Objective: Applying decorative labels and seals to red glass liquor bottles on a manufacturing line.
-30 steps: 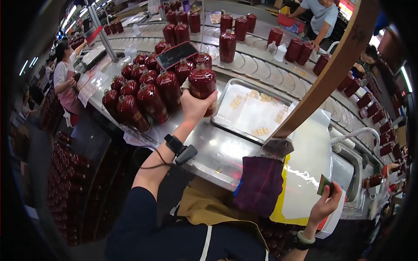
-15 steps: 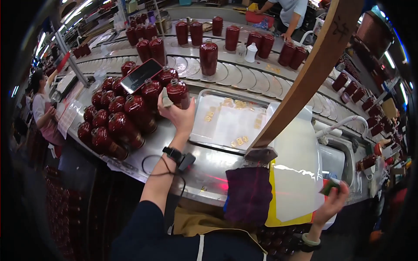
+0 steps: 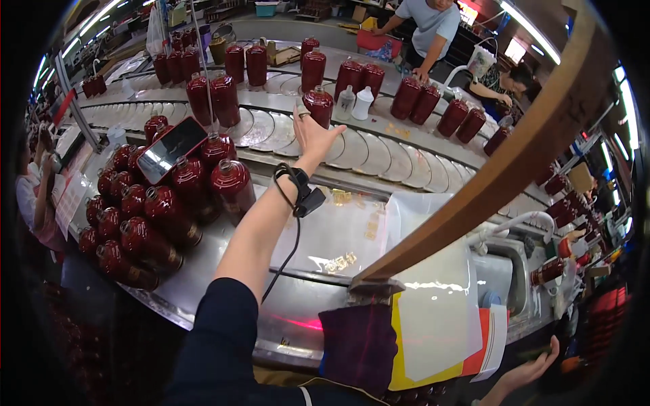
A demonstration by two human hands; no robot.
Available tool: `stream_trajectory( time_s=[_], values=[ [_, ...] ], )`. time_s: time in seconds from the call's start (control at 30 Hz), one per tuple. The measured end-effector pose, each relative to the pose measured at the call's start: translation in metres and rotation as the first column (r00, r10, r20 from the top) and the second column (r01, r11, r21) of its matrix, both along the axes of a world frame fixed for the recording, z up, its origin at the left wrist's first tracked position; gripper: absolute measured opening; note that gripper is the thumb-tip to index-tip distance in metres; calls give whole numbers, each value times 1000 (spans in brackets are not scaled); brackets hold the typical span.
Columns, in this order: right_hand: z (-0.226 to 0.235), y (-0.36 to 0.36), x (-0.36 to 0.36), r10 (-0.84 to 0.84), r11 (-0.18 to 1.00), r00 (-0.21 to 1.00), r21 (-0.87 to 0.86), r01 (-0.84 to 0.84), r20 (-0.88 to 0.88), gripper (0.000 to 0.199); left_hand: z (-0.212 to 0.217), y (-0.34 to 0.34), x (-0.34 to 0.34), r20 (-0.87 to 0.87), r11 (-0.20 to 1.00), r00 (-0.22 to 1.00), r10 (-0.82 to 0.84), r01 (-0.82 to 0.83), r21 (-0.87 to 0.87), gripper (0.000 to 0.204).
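Note:
My left hand (image 3: pixel 315 139) is stretched out over the conveyor, thumb spread wide, at the near side of a glossy dark red bottle (image 3: pixel 318 103). Its fingers lie by the bottle's left side and do not look wrapped round it; something pale shows at a fingertip. Low at the right edge, my right hand (image 3: pixel 529 376) is partly blurred, with a small dark green pad (image 3: pixel 532 354) at its fingers. Another red bottle (image 3: pixel 232 184) stands on the metal worktop at the right end of a cluster of bottles (image 3: pixel 162 220), beside my left forearm.
A phone (image 3: pixel 172 149) lies on the cluster. A slanting wooden post (image 3: pixel 467 206) crosses the bench, near a tray (image 3: pixel 325 233) with gold pieces. Plastic sheets (image 3: pixel 433 325), a dark purple cloth (image 3: pixel 359 345) and a sink (image 3: pixel 518 271) are nearby. A co-worker (image 3: pixel 430 30) stands across the conveyor.
My left hand has left the bottle beside the cluster and reached out to one on the conveyor. My right hand has dropped lower with the green pad. The view has shifted.

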State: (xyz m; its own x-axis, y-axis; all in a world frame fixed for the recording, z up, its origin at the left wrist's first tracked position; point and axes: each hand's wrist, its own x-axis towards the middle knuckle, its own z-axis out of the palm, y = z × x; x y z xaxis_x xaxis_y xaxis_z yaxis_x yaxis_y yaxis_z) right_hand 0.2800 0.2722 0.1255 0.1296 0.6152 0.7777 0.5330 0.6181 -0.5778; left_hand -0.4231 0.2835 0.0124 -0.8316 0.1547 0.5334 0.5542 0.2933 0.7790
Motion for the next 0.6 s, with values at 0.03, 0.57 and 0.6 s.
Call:
stream_trajectory(
  time_s=[0.03,0.57,0.6],
  values=[
    [1,-4,-1,-41,999,998,8,42,-40,45,-2,8,-6,114,999,993,12,-16,39,97],
    [-65,-35,-101,239,855,971,-476,-204,14,27,30,-76,93,138,629,719,-681,478,613,52],
    [-65,-42,-113,325,817,946,-505,-279,5,30,37,-99,111,183,639,716,-673,439,632,58]
  ],
)
